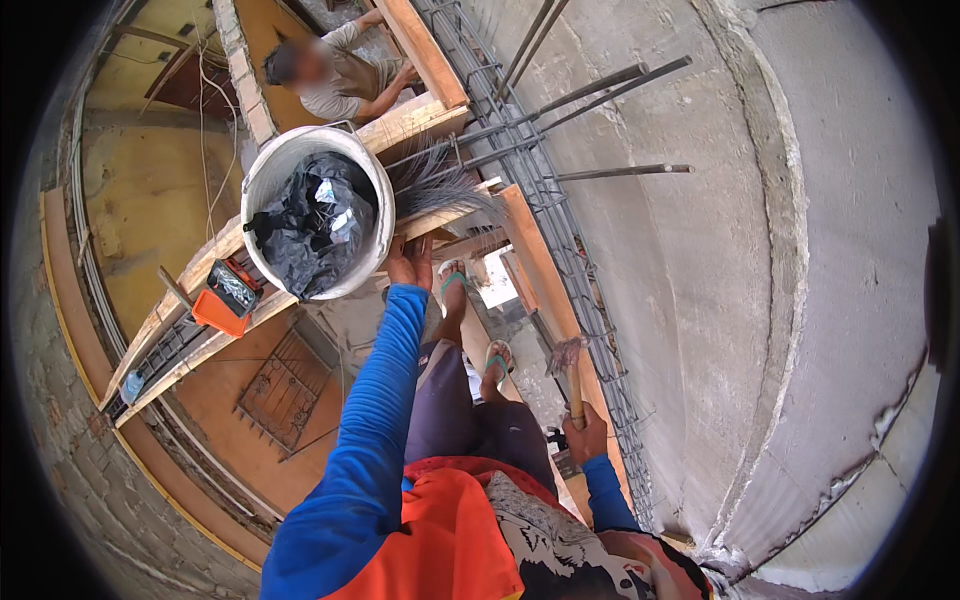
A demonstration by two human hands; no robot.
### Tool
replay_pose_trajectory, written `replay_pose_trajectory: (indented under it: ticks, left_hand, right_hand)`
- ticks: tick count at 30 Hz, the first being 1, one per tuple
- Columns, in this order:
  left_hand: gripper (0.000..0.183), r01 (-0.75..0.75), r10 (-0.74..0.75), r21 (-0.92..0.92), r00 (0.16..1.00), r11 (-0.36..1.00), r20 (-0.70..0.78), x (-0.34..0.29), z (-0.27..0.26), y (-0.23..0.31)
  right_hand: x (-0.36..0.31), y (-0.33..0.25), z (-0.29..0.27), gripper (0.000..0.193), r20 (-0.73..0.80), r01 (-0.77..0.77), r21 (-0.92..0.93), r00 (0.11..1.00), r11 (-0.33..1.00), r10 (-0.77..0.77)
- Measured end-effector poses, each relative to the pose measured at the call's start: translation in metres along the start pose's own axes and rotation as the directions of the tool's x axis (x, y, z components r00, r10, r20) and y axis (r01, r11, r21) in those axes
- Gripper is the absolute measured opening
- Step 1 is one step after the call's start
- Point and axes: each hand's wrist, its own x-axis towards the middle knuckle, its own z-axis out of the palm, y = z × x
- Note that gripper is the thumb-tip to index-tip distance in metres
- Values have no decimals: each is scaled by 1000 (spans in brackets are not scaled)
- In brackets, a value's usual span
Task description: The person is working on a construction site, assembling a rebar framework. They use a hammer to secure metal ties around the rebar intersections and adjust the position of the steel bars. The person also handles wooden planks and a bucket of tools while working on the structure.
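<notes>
My left hand (410, 264) reaches forward and grips the edge of a wooden board (447, 216), just right of a white bucket (381, 240). Inside the bucket lies a crumpled black plastic bag (318, 225). A bundle of thin tie wire (445, 185) spreads over the boards beyond that hand. Lower right, my right hand (588, 437) is closed round the wooden handle of a hammer (576, 390), its head pointing away from me. The hammer is beside an upright formwork plank (545, 265) that runs along a rebar cage (560, 215).
Rebar ends (625, 172) jut out toward the concrete wall (690, 300) on the right. An orange open case (220, 314) sits on the beam form at left. Another person (340, 80) works beyond the boards. My sandalled feet (455, 285) stand on a narrow plank over a drop.
</notes>
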Motion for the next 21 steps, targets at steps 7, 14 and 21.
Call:
replay_pose_trajectory:
  ticks: [7,14,21]
  left_hand:
    - [51,41,-21,250,996,967,-85,-5,19,8]
    - [60,39,-21,315,998,948,-60,-10,29,12]
    - [59,67,-49,365,997,929,-58,-10,26,14]
  right_hand:
    - [65,-61,24,23,-4,13,70,1000,997,-13]
    - [78,-109,27,32,60,-237,202,972,950,229]
    - [94,-135,37,28,-46,-40,110,998,993,45]
